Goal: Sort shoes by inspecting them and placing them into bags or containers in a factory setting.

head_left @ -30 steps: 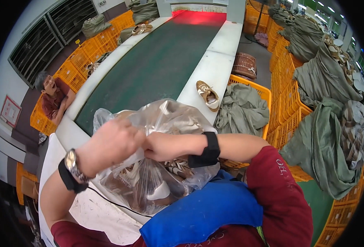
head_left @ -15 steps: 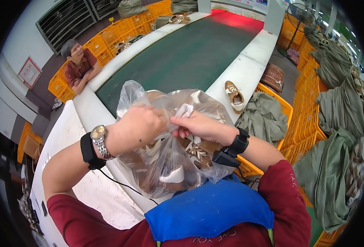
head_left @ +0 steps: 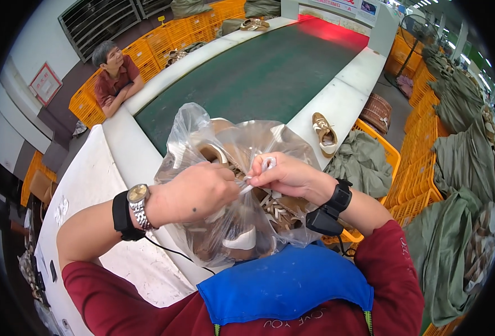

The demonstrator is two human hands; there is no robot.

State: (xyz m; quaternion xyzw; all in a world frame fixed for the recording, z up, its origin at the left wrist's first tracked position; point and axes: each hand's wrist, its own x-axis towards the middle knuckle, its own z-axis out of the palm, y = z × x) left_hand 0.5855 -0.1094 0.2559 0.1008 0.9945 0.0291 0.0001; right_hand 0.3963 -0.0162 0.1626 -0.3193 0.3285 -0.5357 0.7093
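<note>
While the clear plastic bag is held up at the centre of the view, its twisted top is gripped by both hands. The left hand, at about 9 o'clock from the bag's neck, is clenched around the gathered plastic. A metal wristwatch and a black band are worn on that wrist. The right hand, at about 3 o'clock from the neck, is pinching the white twisted end of the plastic between its fingers. A black wrist strap with a small black device is worn on the right wrist.

Shoes in brown and cream colours can be seen inside the bag, pressed against the plastic. The bag is kept in front of the chest, above the edge of the white tabletop.

At 12 o'clock a green conveyor belt is seen. At about 2 o'clock from the bag, one tan shoe lies on the white border of the belt. Orange crates and grey-green sacks are stacked at 3 o'clock. At 10 o'clock another person in a dark red shirt is leaning on the border.
</note>
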